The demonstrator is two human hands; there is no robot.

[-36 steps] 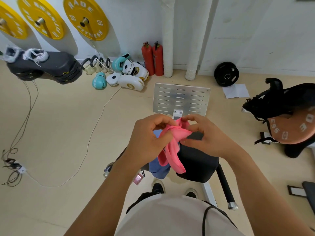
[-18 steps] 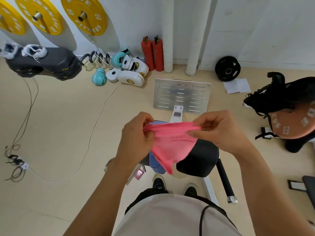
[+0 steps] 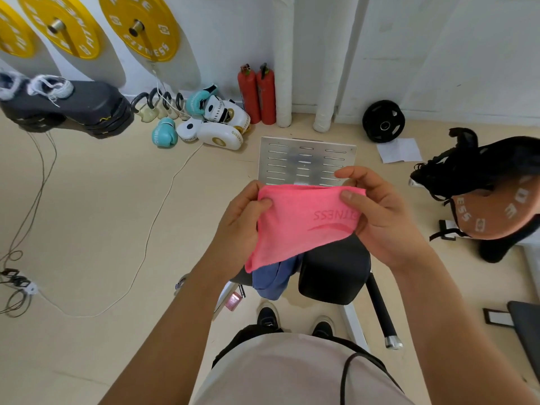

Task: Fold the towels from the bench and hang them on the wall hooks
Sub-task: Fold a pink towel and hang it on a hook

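Note:
A pink towel (image 3: 295,223) with "FITNESS" lettering is stretched flat between my two hands, above the black padded bench (image 3: 336,273). My left hand (image 3: 242,226) pinches its upper left corner. My right hand (image 3: 377,214) grips its upper right corner, thumb on the cloth. The towel's lower edge hangs loose to the lower left. A blue towel (image 3: 273,279) lies draped over the bench's left side, partly hidden behind the pink one. No wall hooks are in view.
A slotted metal plate (image 3: 306,162) stands ahead of the bench. Boxing gloves (image 3: 210,121), two red extinguishers (image 3: 257,95) and white pipes line the wall. Yellow weight plates (image 3: 140,27) hang upper left. A black bag with a brown plate (image 3: 496,206) sits right. Cables (image 3: 23,229) trail left.
The pink towel went from a bunched wad between both hands to a spread, flat sheet. My hands moved apart and slightly up, pulling its top edge taut.

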